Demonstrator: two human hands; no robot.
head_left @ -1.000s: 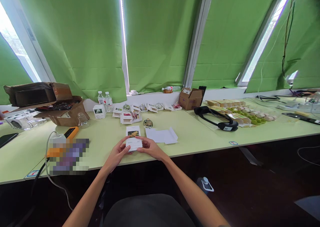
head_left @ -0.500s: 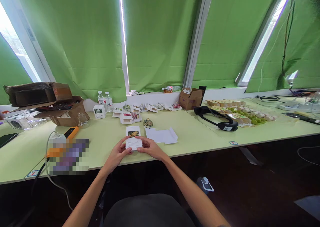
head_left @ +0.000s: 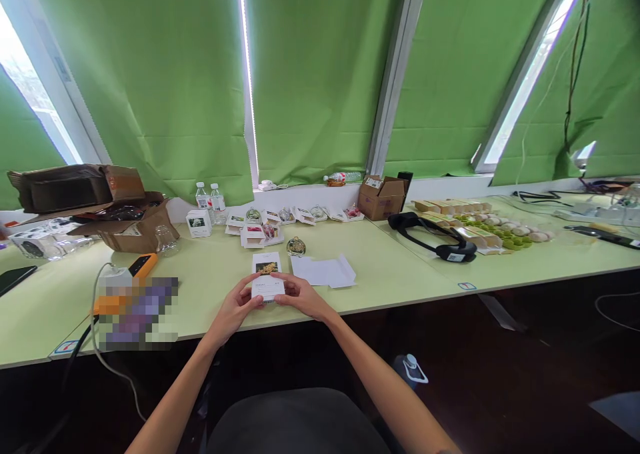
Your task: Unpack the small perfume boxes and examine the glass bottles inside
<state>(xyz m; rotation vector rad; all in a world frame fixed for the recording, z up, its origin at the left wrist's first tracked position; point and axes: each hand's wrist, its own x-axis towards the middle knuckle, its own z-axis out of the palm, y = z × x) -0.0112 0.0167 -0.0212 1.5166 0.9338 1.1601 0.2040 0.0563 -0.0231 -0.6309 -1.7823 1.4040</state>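
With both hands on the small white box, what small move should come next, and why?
Probably fold the flower-picture panel over toward you. The left hand and right hand both pinch the near end of the small white box, while that panel lies flat on the table beyond them, so the box seems unclosed.

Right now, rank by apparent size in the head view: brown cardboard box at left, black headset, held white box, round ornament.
1. brown cardboard box
2. black headset
3. white box, though it sits nearest the camera, which flatters it
4. round ornament
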